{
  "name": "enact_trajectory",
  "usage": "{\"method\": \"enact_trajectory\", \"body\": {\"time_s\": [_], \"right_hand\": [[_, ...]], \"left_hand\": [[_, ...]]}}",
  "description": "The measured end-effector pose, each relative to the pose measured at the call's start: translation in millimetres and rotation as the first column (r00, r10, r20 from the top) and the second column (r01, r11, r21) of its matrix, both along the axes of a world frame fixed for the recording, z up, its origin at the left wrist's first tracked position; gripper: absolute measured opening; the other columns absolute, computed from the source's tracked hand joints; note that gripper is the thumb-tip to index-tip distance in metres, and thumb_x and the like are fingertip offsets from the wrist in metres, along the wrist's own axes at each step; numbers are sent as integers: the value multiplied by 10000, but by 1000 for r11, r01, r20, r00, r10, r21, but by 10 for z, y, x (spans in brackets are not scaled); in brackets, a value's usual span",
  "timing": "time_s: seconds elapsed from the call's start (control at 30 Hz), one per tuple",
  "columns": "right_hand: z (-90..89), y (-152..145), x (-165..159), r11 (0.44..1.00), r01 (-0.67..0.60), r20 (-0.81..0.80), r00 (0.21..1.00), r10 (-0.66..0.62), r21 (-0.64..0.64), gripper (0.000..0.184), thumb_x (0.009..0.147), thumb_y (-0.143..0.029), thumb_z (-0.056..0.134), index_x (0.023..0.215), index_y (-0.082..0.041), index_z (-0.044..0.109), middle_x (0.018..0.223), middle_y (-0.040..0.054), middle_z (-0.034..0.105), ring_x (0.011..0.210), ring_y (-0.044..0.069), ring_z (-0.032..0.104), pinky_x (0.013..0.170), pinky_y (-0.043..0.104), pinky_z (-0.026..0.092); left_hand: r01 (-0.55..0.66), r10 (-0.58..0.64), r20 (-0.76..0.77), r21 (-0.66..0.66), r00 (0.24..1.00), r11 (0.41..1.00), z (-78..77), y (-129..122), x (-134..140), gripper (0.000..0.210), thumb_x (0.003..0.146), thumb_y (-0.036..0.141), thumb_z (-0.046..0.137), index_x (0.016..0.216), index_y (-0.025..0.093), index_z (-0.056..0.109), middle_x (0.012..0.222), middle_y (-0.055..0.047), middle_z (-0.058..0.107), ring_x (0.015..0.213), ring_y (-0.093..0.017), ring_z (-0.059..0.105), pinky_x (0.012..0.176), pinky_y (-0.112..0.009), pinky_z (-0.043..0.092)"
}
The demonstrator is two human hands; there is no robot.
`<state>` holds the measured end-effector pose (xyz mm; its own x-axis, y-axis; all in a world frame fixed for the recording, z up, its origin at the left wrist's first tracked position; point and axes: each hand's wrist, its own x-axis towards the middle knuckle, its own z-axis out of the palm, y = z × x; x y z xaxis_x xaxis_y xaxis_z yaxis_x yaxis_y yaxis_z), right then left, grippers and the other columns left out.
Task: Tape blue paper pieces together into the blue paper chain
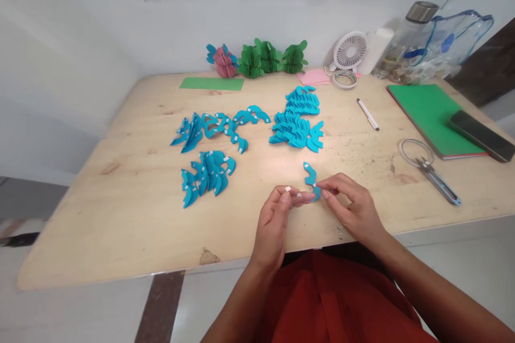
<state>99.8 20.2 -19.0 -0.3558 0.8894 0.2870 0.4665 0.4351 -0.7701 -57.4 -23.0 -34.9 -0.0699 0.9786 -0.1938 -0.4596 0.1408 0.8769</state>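
A wavy blue paper cutout [310,174] lies near the table's front edge with a white square at its upper tip. My right hand [354,206] has thumb and forefinger closed at its middle, where another white square shows. Between thumb and forefinger, my left hand [277,220] pinches a small white tape piece [287,189]. A second white bit [299,194] sits on a finger of that hand, whose outstretched fingertips reach the cutout's lower end. Folded blue cutouts with white squares [209,171] are grouped to the left. Further blue cutouts [292,129] are stacked just beyond.
Green and pink folded paper figures [269,56] stand along the wall, beside a small fan [351,51] and a bottle [414,21]. Tape rolls [344,79], a pen [368,114], thread snips [438,181], a green folder [426,102] and a phone [483,134] occupy the right side.
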Motion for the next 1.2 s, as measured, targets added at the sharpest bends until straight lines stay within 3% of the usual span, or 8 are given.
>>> {"method": "enact_trajectory", "body": {"time_s": [0.2, 0.47, 0.6, 0.7, 0.8, 0.97, 1.07, 1.2], "right_hand": [[82, -92, -111, 999, -37, -50, 998, 38, 34, 151, 852, -121, 534, 932, -216, 620, 819, 31, 615, 759, 157, 579, 667, 304, 486], [-4, -110, -106, 945, -27, 124, 992, -14, 327, 112, 861, -106, 521, 827, -193, 583, 770, 52, 630, 748, 180, 580, 660, 328, 466], [-18, -126, -77, 931, -9, 131, 990, -42, 364, 78, 857, -121, 541, 843, -181, 589, 783, 57, 630, 760, 182, 577, 679, 328, 461], [17, -150, -59, 975, 57, 38, 997, -67, 214, 60, 858, -152, 546, 855, -180, 600, 797, 50, 623, 771, 174, 567, 691, 317, 455], [45, -177, -53, 991, 99, -88, 990, -107, -88, 70, 848, -180, 551, 817, -188, 613, 754, 22, 602, 724, 149, 548, 675, 288, 445], [17, -202, -69, 855, 61, -297, 923, -245, -516, 118, 803, -298, 607, 753, -191, 612, 730, 2, 606, 694, 137, 541, 671, 271, 435], [15, -205, -74, 791, 28, -356, 883, -307, -611, 148, 772, -318, 628, 710, -187, 595, 698, -12, 594, 663, 122, 523, 637, 250, 413], [63, -205, -70, 752, 24, -345, 878, -331, -659, 150, 737, -304, 633, 676, -181, 573, 637, -30, 541, 606, 103, 465, 589, 236, 370]], "left_hand": [[14, -13, -62, 13, 998, 1000, 25, -28, 43, 309, 889, 424, 475, 871, 169, 648, 966, -96, 703, 961, -236, 637, 896, -391, 455], [3, -3, -4, -43, 1000, 999, 3, -84, 90, 290, 879, 389, 512, 888, 164, 694, 942, -86, 706, 961, -226, 609, 919, -373, 417], [-12, 14, 28, -69, 1000, 998, 47, -80, 109, 280, 884, 347, 506, 872, 156, 710, 933, -88, 709, 923, -211, 599, 894, -352, 406], [-5, 11, 97, -61, 995, 998, 95, -73, 128, 299, 894, 341, 481, 866, 156, 715, 997, -102, 701, 987, -228, 582, 883, -355, 403], [-16, 23, 151, -47, 988, 999, 113, -78, 165, 304, 894, 347, 479, 876, 163, 721, 1087, -111, 682, 1130, -263, 534, 916, -375, 389], [-23, 24, 119, -13, 993, 1000, 62, -109, 237, 313, 896, 357, 479, 894, 170, 730, 1097, -117, 684, 1181, -285, 516, 968, -422, 371], [-12, 12, -5, 41, 1000, 999, 27, -134, 242, 315, 914, 345, 451, 936, 184, 721, 1108, -111, 680, 1167, -281, 532, 965, -445, 384], [57, 28, -349, 230, 937, 971, 19, -176, 200, 291, 934, 279, 421, 1035, 215, 687, 1191, -88, 634, 1162, -244, 535, 1010, -455, 363]]}}
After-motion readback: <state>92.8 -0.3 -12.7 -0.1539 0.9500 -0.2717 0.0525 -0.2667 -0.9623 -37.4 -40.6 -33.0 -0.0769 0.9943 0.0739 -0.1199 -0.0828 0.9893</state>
